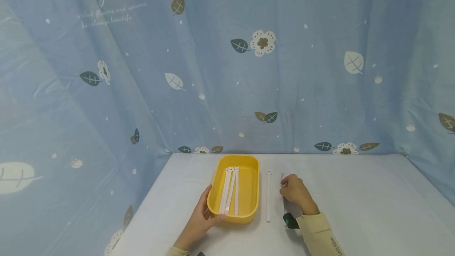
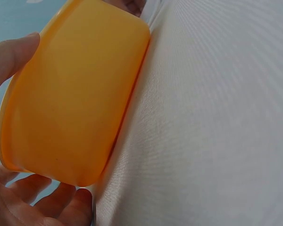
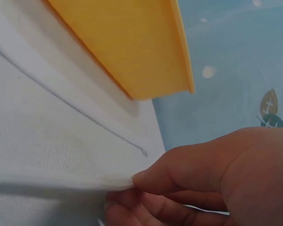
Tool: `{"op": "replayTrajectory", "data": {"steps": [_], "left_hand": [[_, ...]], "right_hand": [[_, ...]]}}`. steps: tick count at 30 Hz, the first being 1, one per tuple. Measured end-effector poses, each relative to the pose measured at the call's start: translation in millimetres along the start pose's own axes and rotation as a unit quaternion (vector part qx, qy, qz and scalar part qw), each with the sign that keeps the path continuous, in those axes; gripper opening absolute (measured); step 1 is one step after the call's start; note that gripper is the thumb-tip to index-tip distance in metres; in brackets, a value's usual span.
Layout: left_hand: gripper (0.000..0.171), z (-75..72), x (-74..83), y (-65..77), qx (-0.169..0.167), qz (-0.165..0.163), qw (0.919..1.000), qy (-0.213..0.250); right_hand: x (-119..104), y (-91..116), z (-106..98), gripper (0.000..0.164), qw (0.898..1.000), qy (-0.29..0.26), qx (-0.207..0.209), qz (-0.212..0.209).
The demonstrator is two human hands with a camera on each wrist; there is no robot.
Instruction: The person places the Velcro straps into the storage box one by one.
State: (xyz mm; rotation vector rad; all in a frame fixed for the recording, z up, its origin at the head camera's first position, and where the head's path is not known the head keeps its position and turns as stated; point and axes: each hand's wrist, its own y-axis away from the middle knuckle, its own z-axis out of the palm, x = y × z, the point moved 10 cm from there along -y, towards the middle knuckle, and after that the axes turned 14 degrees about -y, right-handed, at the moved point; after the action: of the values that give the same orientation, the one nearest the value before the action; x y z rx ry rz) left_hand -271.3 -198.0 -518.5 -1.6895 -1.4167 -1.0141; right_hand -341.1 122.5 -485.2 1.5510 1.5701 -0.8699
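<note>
A yellow plastic tray [image 1: 258, 192] stands on the white table, with three white cable ties [image 1: 237, 192] lying lengthwise inside. My left hand [image 1: 200, 220] grips its near left corner, thumb at the rim and fingers along the side; the left wrist view shows the thumb and fingers spread around the yellow wall. To the right of the tray, my right hand [image 1: 299, 193] pinches another slim white cable tie [image 3: 61, 182] between thumb and fingers, close over the tabletop. Between tray and right hand, one white cable tie [image 1: 268, 196] lies straight on the cloth.
White cloth covers the table [image 1: 369, 204]. A blue curtain [image 1: 302, 90] printed with leaves and flowers hangs behind the table and along its sides. A dark wrist device [image 1: 291, 221] sits by the right sleeve [image 1: 318, 232].
</note>
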Motion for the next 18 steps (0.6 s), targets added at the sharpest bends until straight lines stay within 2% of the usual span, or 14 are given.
{"op": "replayTrajectory", "data": {"steps": [4, 18], "left_hand": [[0.106, 0.2, -0.5, 0.3, 0.0, -0.001, 1.0, 0.001], [0.105, 0.4, 1.6, 0.7, -0.002, 0.003, 1.0, 0.002]], "right_hand": [[-2.7, 0.3, 0.4, 0.036, 1.0, -0.02, -0.004, -0.009], [-6.9, 1.4, 0.9, 0.038, 0.997, -0.071, -0.011, 0.005]]}}
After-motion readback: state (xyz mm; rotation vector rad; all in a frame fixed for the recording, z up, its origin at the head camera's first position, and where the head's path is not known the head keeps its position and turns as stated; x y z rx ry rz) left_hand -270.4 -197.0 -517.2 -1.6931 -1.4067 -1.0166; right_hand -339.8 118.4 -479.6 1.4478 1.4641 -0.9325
